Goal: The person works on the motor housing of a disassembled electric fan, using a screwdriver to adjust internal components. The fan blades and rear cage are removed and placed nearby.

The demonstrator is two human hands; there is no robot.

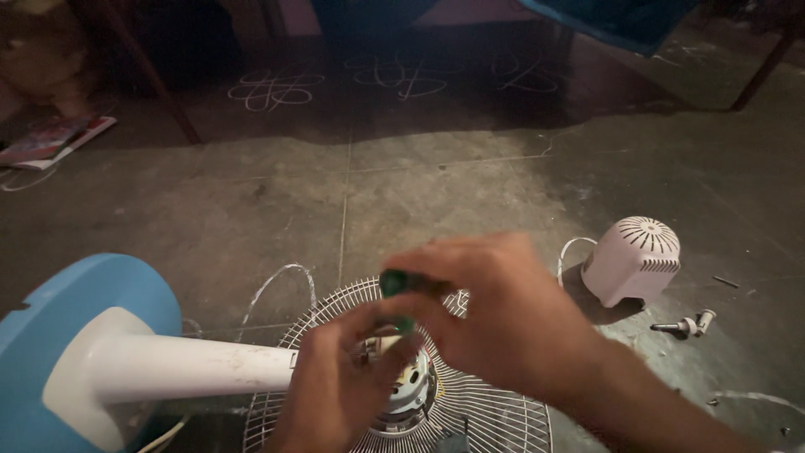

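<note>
Green screwdriver handle [394, 283]; blue fan base [75, 294] with white stem [193, 367]; white slotted motor cover [633, 258]; white wire grille [495, 415].

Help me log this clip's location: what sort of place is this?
Probably a home floor used as a makeshift repair spot: bare concrete floor with chalk drawings, furniture legs, and a dismantled fan lying with its wire grille.

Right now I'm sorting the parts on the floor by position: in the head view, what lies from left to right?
Blue fan base → white pole → left hand → right hand → white motor cover → small bolt.
</note>
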